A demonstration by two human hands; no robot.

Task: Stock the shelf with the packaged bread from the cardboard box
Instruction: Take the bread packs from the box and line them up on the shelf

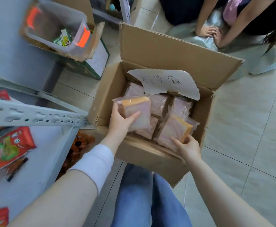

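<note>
Head view: the wearer looks down over their own arms at an open box on the floor.
Cardboard box (152,51): stands on the tiled floor (248,128) just right of the shelf, with its flaps up and its far flap standing tall.
Left hand (121,122): curled round the first bread pack (139,112), with the thumb across its front face and the fingers behind its left edge.
First bread pack: clear-wrapped slices, tilted, crust edge uppermost, over the left part of the box's opening.
Right hand (188,148): grips the second bread pack (175,130) at its near lower corner, thumb on top and fingers underneath.
Second bread pack: lies tilted in the near right part of the box, its yellow crust edge turned right.
Other bread packs (181,105): lie packed side by side inside the box, between and behind the two held ones.
Paper sheet (165,81): torn, white, handwritten, lying over the far packs.
Shelf (36,113): pale metal with a slotted rail, at the left, touching or nearly touching the box's left corner.
Snack packets (8,148): red and green, lying on the shelf board.
Plastic bin (57,28): clear with orange clips, resting on a green carton (88,66) beyond the shelf.
Sleeve (94,163): white, on the left forearm.
Jeans (150,194): blue, below the box.
Second person (210,32): at the top right, hands pressed on a silvery bag.
</note>
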